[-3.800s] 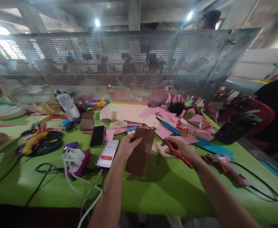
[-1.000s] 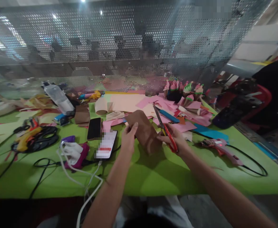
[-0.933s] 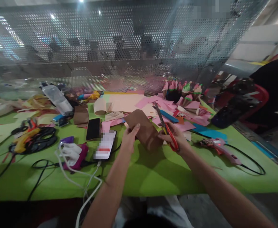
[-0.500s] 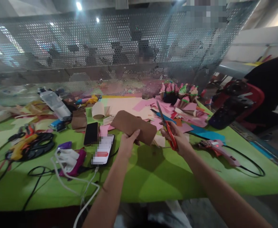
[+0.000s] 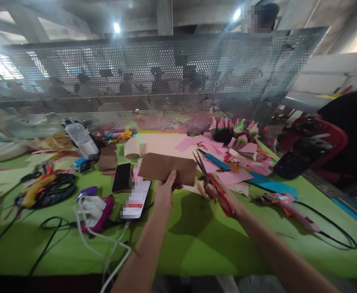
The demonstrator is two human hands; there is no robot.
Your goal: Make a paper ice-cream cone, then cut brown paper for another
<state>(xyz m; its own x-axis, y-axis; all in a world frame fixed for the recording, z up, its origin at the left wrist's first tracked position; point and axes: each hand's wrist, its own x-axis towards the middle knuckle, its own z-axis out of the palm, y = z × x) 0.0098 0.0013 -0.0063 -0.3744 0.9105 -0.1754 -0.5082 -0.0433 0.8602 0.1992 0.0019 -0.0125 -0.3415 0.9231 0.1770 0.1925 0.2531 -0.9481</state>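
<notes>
Above the green tabletop (image 5: 196, 244), my left hand (image 5: 165, 191) pinches the lower edge of a brown piece of paper (image 5: 158, 165), thumb in front and fingers behind. My right hand (image 5: 222, 193) is closed around red-handled scissors (image 5: 216, 185), just right of the paper. The scissor blades point up and to the left, slightly parted, and do not touch the paper. Behind both hands lie pale sheets and pink paper scraps (image 5: 209, 142), with a blue cutter (image 5: 216, 160) among them.
A pink glue gun (image 5: 297, 209) with a black cord lies at right. Paper ice-cream cones (image 5: 241, 128) stand behind. Left are two phones (image 5: 137, 199) (image 5: 121, 178), a power strip (image 5: 101, 215) with white cables, a yellow glue gun (image 5: 34, 191) and a clear bottle (image 5: 82, 140). A perforated metal panel (image 5: 120, 89) rises behind.
The brown paper has turned from slanted to nearly level in my left hand. My right hand has tilted the scissors further left, and their blades have parted. The view has tipped up slightly.
</notes>
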